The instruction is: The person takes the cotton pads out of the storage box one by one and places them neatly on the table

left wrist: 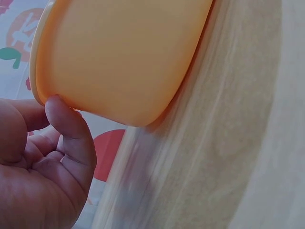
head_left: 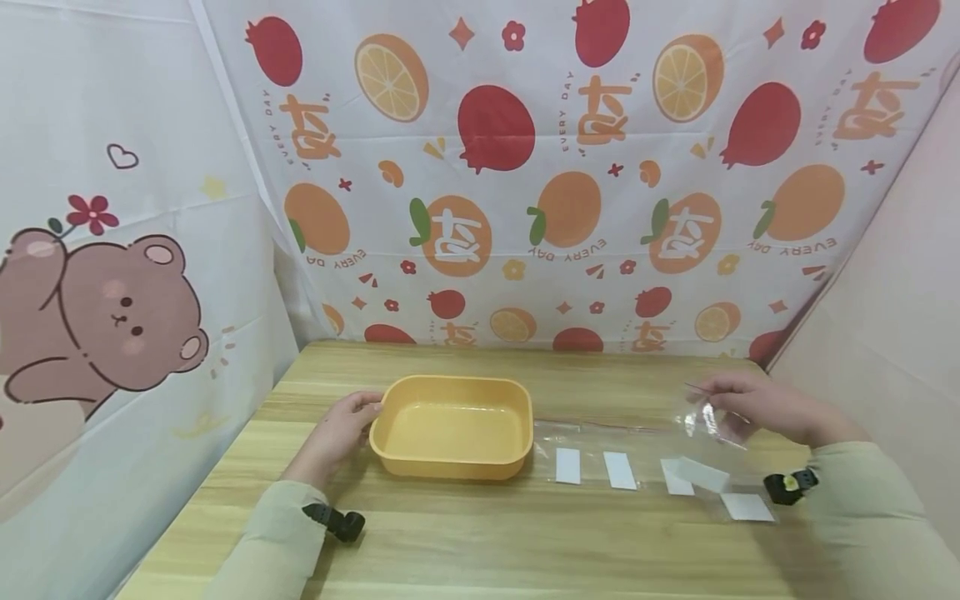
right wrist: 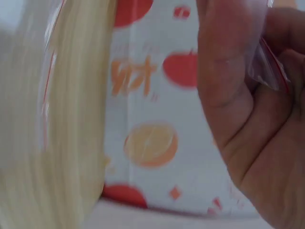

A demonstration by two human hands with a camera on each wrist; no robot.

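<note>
A yellow plastic basin with rounded corners sits on the table. My left hand pinches its left rim; in the left wrist view the thumb presses against the basin's edge. Over on the right, my right hand grips a clear zip bag with a thin red seal line, lifted off the tabletop. The right wrist view shows clear plastic between the curled fingers. Below that hand lie several more clear bags with white labels, some overlapping.
The wooden table carries a row of flat clear bags, their white labels running right from the basin. A fruit-print cloth hangs behind the table, and a bear-print cloth hangs at the left.
</note>
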